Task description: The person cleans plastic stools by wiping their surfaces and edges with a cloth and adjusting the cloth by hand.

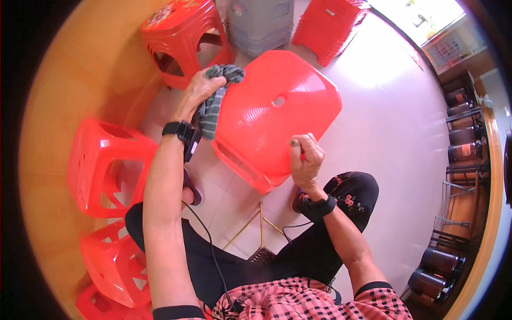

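A red plastic stool (266, 117) stands in front of me, its ribbed seat with a small central hole facing me. At the seat's left edge my left hand (205, 88) is closed around a grey striped cloth (212, 109), which bunches up above the fingers and hangs down beside the stool. My right hand (308, 160) is closed at the near right edge of the seat, fingers curled over it, with a bit of red showing between thumb and fingers. Part of the right grip is hidden from view.
Red stools (93, 165) line the left wall, and another with a patterned top (184, 32) stands farther back. Grey stacked stools (260, 26) and a red stack (328, 29) are behind. Dark cylinders (463, 152) fill a rack at right. A black cable (205, 229) crosses my lap.
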{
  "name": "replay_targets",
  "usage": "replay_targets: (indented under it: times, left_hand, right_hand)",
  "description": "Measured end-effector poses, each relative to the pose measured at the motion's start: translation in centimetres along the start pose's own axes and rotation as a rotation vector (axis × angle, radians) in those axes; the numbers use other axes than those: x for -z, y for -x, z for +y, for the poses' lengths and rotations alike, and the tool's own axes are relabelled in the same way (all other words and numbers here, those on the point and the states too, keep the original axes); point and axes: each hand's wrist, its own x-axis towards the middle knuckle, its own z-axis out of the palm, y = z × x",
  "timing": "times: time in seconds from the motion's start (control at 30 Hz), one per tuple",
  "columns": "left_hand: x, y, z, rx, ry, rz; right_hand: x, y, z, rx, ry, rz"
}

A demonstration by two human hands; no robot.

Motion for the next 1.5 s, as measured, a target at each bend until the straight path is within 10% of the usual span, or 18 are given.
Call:
replay_targets:
  times: [1.3, 1.5]
  left_hand:
    - [0.7, 11.7, -0.5, 0.213, -0.026, 0.348]
    - [-5.2, 16.5, -0.8, -0.046, 0.039, 0.407]
  right_hand:
    - [2.8, -2.4, 0.6, 0.047, 0.247, -0.417]
    - [3.4, -1.4, 0.3, 0.055, 0.497, -0.24]
